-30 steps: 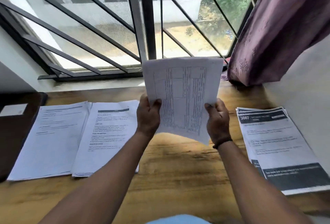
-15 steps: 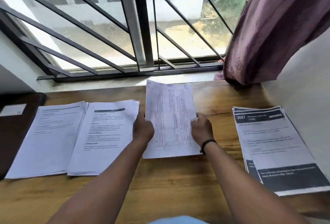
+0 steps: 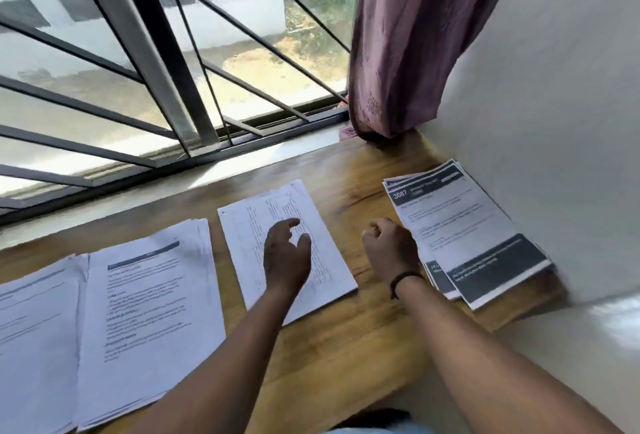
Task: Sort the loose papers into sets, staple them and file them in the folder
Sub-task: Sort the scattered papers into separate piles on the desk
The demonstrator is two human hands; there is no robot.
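— Wooden desk (image 3: 346, 357) under the barred window (image 3: 145, 63), four lots of paper on it. What are my hands doing?

— I see your left hand (image 3: 285, 257) above the table sheet (image 3: 277, 222), the page of ruled columns lying flat in the middle of the desk. Fingers loosely spread and relaxed, gripping nothing. I cannot tell whether the palm touches the paper or floats just over it.

— And the other one?

— Your right hand (image 3: 389, 250) is to the right of the table sheet, over bare wood, its far edge overlapping the near corner of the dark-banded stack (image 3: 464, 225). Fingers curled in toward the palm; I see nothing inside them. A dark band sits on that wrist.

— Where do the other sets lie from the table sheet?

— Just left of it, a narrow strip of wood between, is the headed stack (image 3: 149, 309), its sheets fanned along the far edge. Left again, touching or overlapping that one, the outer stack (image 3: 31, 347) runs off the picture. The dark-banded stack lies right of the table sheet, against the wall (image 3: 554, 122), slightly fanned, the number 3087 on its top page. A purple curtain (image 3: 408, 35) hangs beyond it at the desk's far right corner.
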